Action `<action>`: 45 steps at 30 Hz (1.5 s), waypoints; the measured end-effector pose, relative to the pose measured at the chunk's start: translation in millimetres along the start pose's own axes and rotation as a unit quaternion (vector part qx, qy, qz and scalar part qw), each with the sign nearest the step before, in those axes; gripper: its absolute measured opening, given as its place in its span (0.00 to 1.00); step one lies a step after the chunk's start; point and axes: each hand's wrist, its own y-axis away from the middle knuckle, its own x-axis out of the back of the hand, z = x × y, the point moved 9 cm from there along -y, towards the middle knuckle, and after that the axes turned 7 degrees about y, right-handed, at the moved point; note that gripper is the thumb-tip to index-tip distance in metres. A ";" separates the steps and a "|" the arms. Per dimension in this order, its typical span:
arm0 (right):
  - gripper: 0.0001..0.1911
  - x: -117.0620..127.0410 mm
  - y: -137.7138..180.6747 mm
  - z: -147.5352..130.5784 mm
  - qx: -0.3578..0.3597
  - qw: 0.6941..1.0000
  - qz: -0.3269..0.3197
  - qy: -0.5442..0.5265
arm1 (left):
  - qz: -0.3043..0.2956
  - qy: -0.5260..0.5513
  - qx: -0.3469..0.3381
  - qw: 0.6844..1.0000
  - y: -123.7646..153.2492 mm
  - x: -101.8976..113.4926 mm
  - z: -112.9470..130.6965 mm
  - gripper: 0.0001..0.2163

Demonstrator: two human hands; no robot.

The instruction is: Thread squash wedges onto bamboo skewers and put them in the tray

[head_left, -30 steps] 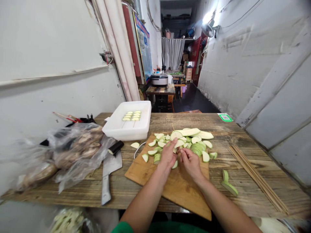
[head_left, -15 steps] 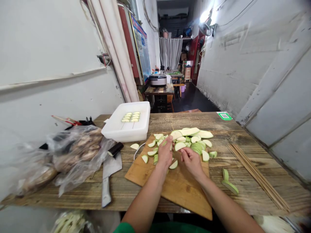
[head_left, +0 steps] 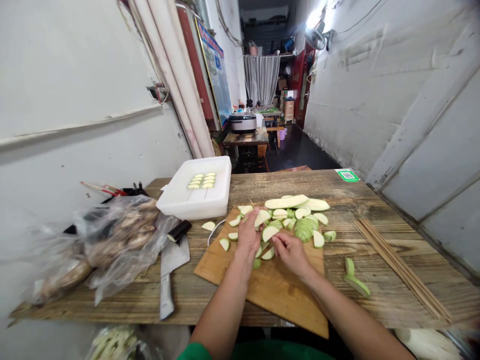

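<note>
My left hand [head_left: 249,232] is closed around a thin wooden skewer [head_left: 251,201], whose end sticks out beyond the fingers. A pale half-round zucchini slice [head_left: 261,218] shows at this hand's fingertips. My right hand [head_left: 292,252] pinches the edge of another green-skinned zucchini slice [head_left: 270,233], just to the right and nearer me. Whether that slice is on the skewer I cannot tell. Below both hands lies a wooden cutting board [head_left: 225,272] with many cut slices [head_left: 304,229] heaped on its far part. Two long zucchini pieces [head_left: 287,202] rest behind the heap.
A white plastic box [head_left: 193,207] at back left carries filled skewers. At left lie a cleaver [head_left: 167,295], a dark eggplant piece [head_left: 179,231] and plastic bags [head_left: 123,240]. Bare skewers [head_left: 401,267] lie at right, near two loose slices [head_left: 356,285].
My left hand has tilted and shifted slightly left, with the skewer's end now farther left. My right hand and its slice have moved a little left and nearer me.
</note>
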 end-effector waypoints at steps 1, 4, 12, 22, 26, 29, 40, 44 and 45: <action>0.16 -0.5 0.1 0.8 -0.004 1.000 0.000 -0.002 | 0.001 -0.001 -0.002 1.000 0.7 -0.4 -0.7 0.12; 0.16 -0.1 -0.3 3.0 -0.018 1.000 0.004 -0.006 | -0.004 0.001 -0.003 1.000 4.3 -4.4 -5.3 0.11; 0.17 9.4 -6.3 7.4 -0.033 0.999 0.002 -0.040 | -0.028 0.099 0.032 0.994 1.2 -9.7 -6.6 0.16; 0.16 -7.2 6.4 3.2 -0.086 0.973 -0.183 -0.113 | -0.048 0.286 0.053 0.956 -17.3 8.8 17.3 0.13; 0.16 -12.2 11.7 0.8 -0.077 0.975 -0.194 -0.077 | -0.029 0.310 0.044 0.949 -21.3 20.1 17.9 0.17; 0.15 -14.1 13.1 -0.5 -0.056 0.978 -0.200 -0.037 | -0.023 0.324 0.032 0.945 -22.7 23.3 19.2 0.16; 0.16 -6.4 14.6 -2.8 -0.059 0.975 -0.215 0.002 | 0.048 0.327 0.081 0.940 -27.7 26.4 5.5 0.23; 0.17 3.0 9.4 0.5 -0.056 0.983 -0.174 0.009 | 0.054 0.260 0.097 0.959 -28.2 29.5 -4.5 0.25; 0.17 3.8 8.6 1.2 -0.055 0.984 -0.169 0.009 | 0.056 0.229 0.079 0.969 -28.3 31.3 -2.6 0.25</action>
